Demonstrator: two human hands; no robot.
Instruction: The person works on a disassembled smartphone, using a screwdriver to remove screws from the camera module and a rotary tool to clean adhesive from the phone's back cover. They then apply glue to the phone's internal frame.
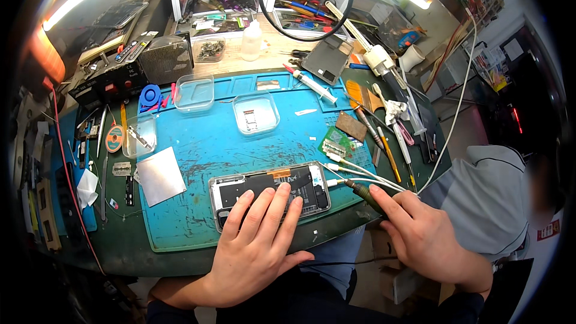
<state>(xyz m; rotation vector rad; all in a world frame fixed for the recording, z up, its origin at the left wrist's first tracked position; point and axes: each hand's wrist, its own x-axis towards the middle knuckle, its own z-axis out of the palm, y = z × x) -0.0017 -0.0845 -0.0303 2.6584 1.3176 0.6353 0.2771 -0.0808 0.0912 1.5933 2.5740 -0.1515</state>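
Note:
An opened smartphone (315, 198), its black battery and inner parts bare, lies near the front edge of the blue work mat (198, 204). Across its lower left part rests my left hand (255, 252), palm down with fingers stretched out and slightly spread, so it is open. My right hand (423, 237) is closed around the dark green handle of a screwdriver (367, 197). The thin shaft points left toward the phone's upper right corner; I cannot tell whether the tip touches it. A white cable (354, 181) runs up to the phone's right end.
Two clear plastic boxes (257, 113) (195, 93) stand behind the phone, one holding small metal parts. A metal plate (162, 175) lies left. Brushes (363, 97), a syringe (312, 84) and a green circuit board (338, 140) lie right. Another person (480, 198) sits at the right.

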